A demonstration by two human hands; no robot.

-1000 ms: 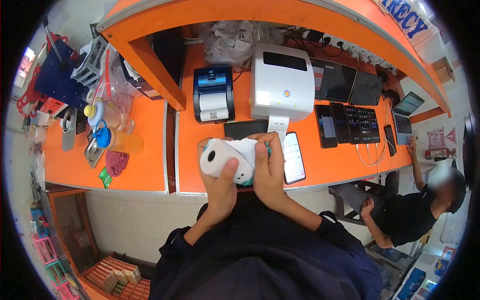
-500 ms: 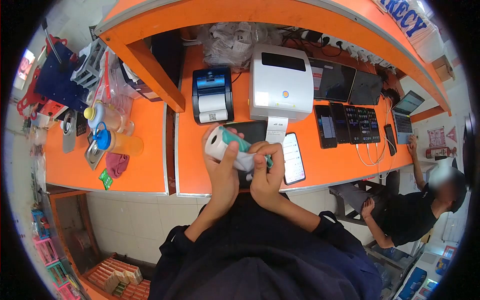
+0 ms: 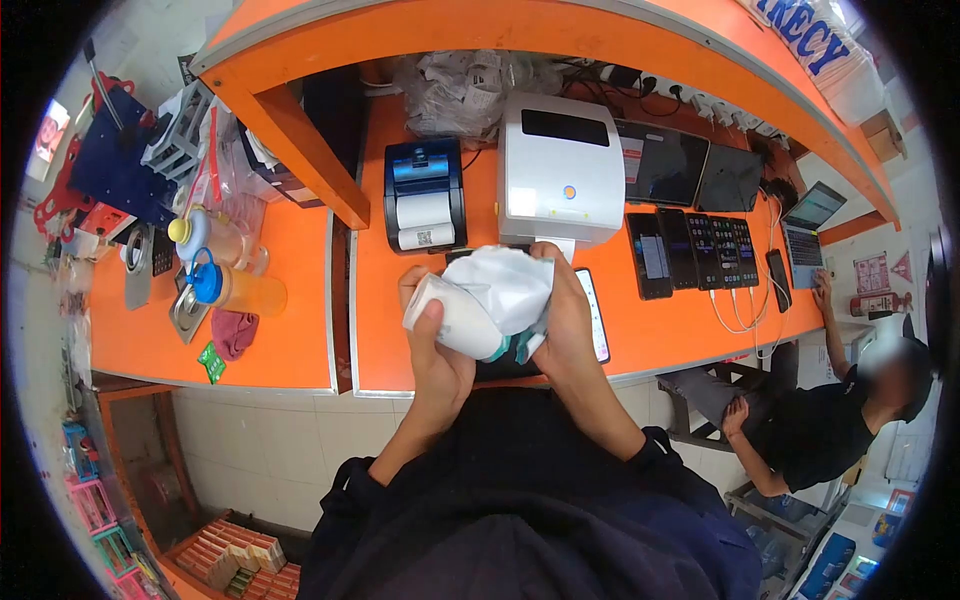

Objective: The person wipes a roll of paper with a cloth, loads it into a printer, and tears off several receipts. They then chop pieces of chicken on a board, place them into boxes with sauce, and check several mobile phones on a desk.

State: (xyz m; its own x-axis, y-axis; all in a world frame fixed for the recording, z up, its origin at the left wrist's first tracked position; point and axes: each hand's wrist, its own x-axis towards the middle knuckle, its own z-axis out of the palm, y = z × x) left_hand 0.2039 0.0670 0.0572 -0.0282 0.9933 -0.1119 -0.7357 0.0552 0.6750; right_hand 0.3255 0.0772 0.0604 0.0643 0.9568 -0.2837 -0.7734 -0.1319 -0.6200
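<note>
My left hand (image 3: pixel 436 352) is closed around a white paper roll (image 3: pixel 455 318), thumb across its side. The white and teal wrapper (image 3: pixel 512 285) is peeled partly off the roll and spreads between my hands. My right hand (image 3: pixel 572 325) grips the wrapper at its right side; its fingertips are partly hidden behind it. Both hands are above the front edge of the orange table (image 3: pixel 385 345). Behind them stand a small blue-black receipt printer (image 3: pixel 425 170) with paper showing in it and a large white label printer (image 3: pixel 560 185).
A lit phone (image 3: pixel 600 325) lies right of my hands. Farther right are several dark phones (image 3: pixel 680 250) with cables and a laptop (image 3: pixel 805 240). A seated person (image 3: pixel 815 430) is at the right. An orange-filled bottle (image 3: pixel 250 290) stands left. An orange shelf beam (image 3: pixel 450 35) crosses overhead.
The roll has turned in my left hand, and its wrapper has opened out, baring more white paper. My right hand has moved slightly right, drawing the wrapper away.
</note>
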